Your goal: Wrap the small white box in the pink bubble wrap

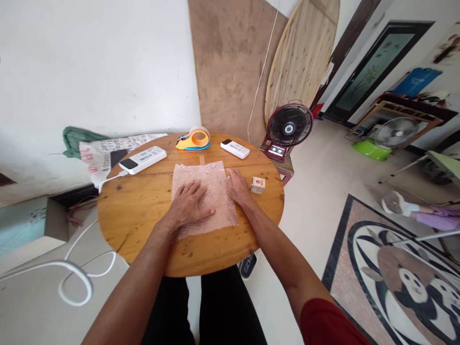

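A sheet of pink bubble wrap [219,211] lies flat on the round wooden table [136,211] in front of me. My left hand [191,201] rests palm down on it with the fingers spread. At the sheet's right edge, my right hand [237,187] lies on its side with fingers stretched out, touching the border. Just right of that hand stands a small cardboard box [258,185]. A short strip of tape [201,160] sticks out at the sheet's top edge. Behind it is an orange tape dispenser [194,139] with a roll of clear tape.
Two white devices with black ends lie on the table: a power strip-like one [143,159] with a cable at left, and another [235,148] at the back right. A dark red fan [289,127] stands beyond the right edge. A white wall borders the back.
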A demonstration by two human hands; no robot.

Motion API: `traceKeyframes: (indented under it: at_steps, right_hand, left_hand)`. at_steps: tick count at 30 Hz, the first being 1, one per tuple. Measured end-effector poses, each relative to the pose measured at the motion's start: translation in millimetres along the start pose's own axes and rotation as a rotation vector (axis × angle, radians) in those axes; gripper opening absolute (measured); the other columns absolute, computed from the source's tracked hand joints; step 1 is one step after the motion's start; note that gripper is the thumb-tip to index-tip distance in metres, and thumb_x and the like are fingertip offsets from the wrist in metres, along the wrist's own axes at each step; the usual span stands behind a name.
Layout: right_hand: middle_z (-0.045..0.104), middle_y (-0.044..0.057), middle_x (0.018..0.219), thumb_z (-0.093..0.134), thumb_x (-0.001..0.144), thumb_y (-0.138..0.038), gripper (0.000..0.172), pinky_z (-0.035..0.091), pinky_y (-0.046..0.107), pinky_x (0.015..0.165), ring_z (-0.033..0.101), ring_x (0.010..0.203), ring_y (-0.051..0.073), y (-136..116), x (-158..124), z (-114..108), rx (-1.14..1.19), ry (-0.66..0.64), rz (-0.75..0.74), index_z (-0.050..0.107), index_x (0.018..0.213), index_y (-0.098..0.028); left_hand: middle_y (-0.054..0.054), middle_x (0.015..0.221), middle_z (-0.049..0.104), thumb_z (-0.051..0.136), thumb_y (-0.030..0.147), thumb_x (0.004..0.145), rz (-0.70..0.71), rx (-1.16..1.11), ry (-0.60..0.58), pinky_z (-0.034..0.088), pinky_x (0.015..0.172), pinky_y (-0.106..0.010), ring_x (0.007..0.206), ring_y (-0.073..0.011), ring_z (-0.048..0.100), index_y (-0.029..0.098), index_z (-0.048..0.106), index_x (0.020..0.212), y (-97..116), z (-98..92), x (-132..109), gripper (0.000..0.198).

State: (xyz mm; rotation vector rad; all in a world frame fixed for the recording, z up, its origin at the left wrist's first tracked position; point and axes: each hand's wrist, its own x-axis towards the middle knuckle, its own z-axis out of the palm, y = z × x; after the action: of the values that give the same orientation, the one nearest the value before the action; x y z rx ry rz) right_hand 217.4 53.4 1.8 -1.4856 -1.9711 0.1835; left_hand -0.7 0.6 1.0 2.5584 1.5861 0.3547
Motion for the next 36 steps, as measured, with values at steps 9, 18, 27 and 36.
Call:
traceKeyframes:
  at_steps: [9, 18, 27, 36]
  right_hand:
    - [0.055, 0.015, 0.131, 0.034, 0.095, -0.02, 0.039, 0.036, 0.039, 0.11, 0.048, 0.126, 0.024, 7.4, 1.3, 4.1, 0.051, 0.038, 0.014, 0.053, 0.129, -0.013]
    - [0.047, 0.013, 0.144, 0.04, 0.09, -0.013, 0.042, 0.031, 0.04, 0.113, 0.041, 0.132, 0.024, -16.3, -3.8, -12.1, -0.079, 0.047, 0.003, 0.055, 0.129, -0.014]
    - [0.047, 0.012, 0.145, 0.057, 0.082, -0.028, 0.057, 0.034, 0.045, 0.107, 0.044, 0.131, 0.028, 0.2, -13.0, -102.6, -0.254, -0.155, 0.052, 0.046, 0.138, -0.019]
    - [0.067, 0.004, 0.089, 0.07, 0.07, -0.037, 0.029, 0.041, 0.028, 0.071, 0.059, 0.082, 0.021, 32.1, -23.3, -133.9, -0.115, -0.264, 0.238, 0.063, 0.091, -0.017]
  left_hand:
    - [-0.017, 0.155, 0.033, 0.055, 0.072, 0.074, -0.005, -0.014, 0.004, 0.018, 0.117, -0.052, 0.145, -0.0336, 0.026, 0.016, 0.046, 0.142, -1.3, 1.0, 0.2, 0.088]
    - [-0.016, 0.154, 0.035, 0.055, 0.071, 0.075, -0.001, 0.006, 0.013, 0.017, 0.118, -0.052, 0.144, -0.0333, 0.027, 0.016, 0.047, 0.141, -0.6, 0.9, 0.4, 0.086]
    - [-0.016, 0.154, 0.035, 0.053, 0.069, 0.077, 0.01, 0.022, 0.021, 0.018, 0.116, -0.052, 0.144, -0.0335, 0.027, 0.017, 0.046, 0.141, -2.5, 4.1, 1.0, 0.083]
    - [-0.018, 0.117, 0.064, 0.051, 0.072, 0.075, 0.011, 0.009, -0.012, 0.034, 0.103, -0.051, 0.114, -0.0364, 0.053, 0.015, 0.065, 0.104, 8.8, -13.4, -1.8, 0.065]
